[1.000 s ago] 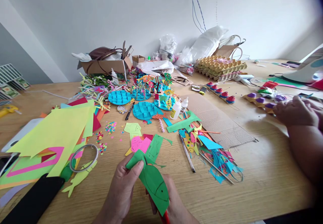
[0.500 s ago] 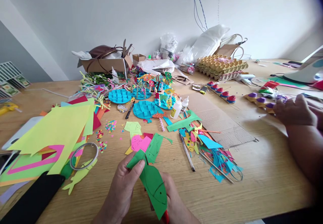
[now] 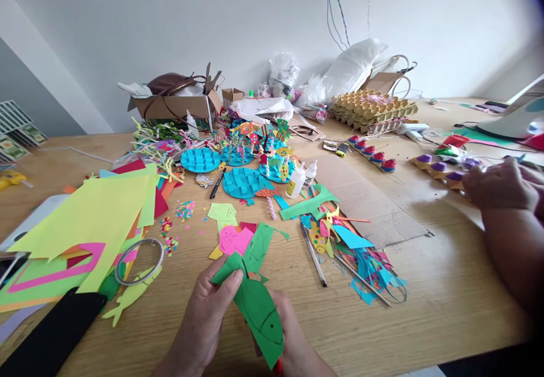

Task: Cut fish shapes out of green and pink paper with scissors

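Observation:
My left hand (image 3: 215,300) pinches the tail end of a green paper fish (image 3: 260,316), thumb on top. The fish has a drawn eye and gill line, and part of its outline is cut. Behind the paper, my right hand (image 3: 291,331) is closed around scissors, mostly hidden; their red handle (image 3: 277,367) shows below the fish's head. Just beyond my hands lie a green paper piece with a drawn fish (image 3: 258,246), a pink paper piece (image 3: 235,241) and a pale green one (image 3: 223,212).
Coloured paper sheets (image 3: 97,207) and a tape roll (image 3: 140,272) lie left. Paper scraps (image 3: 374,269), a pen (image 3: 313,255) and cardboard (image 3: 365,207) lie right. Glue bottles (image 3: 295,181) stand near blue discs (image 3: 246,183). Another person's hand (image 3: 499,184) works at the far right.
A small green paper bit now shows beside the fish's upper edge. My hands have barely moved. The other person's hands shift slightly, and the view moves a little.

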A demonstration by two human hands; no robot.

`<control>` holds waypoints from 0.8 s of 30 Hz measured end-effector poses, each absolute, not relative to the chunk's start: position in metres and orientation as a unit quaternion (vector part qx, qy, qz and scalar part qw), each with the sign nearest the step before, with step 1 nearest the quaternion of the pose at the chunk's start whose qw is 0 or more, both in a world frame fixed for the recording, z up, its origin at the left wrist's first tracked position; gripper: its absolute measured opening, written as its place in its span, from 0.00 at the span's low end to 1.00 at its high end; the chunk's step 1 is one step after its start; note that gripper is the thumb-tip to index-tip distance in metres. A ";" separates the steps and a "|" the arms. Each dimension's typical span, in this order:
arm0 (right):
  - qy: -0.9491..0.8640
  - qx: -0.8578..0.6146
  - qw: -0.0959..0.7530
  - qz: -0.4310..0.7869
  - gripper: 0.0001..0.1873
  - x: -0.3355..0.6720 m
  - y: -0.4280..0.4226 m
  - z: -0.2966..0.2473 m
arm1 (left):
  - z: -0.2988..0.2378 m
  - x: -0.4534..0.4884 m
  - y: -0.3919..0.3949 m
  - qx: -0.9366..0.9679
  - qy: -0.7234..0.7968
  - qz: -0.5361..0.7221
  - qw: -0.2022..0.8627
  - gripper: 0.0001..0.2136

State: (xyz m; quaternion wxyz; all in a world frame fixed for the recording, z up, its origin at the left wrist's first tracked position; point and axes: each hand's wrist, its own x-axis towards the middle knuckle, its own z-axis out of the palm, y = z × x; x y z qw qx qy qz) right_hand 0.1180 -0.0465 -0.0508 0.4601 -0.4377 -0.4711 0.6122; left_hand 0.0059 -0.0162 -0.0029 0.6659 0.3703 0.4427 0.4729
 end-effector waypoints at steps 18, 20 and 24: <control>-0.534 -0.387 0.512 0.550 0.22 0.121 -0.051 -0.038 | -0.005 0.004 -0.025 0.389 0.426 0.441 0.688 0.05; -0.527 -0.394 0.505 0.558 0.23 0.122 -0.054 -0.039 | -0.007 0.002 -0.026 0.395 0.427 0.433 0.689 0.05; -0.493 -0.424 0.479 0.590 0.25 0.127 -0.063 -0.045 | -0.004 -0.010 -0.024 0.395 0.448 0.434 0.674 0.05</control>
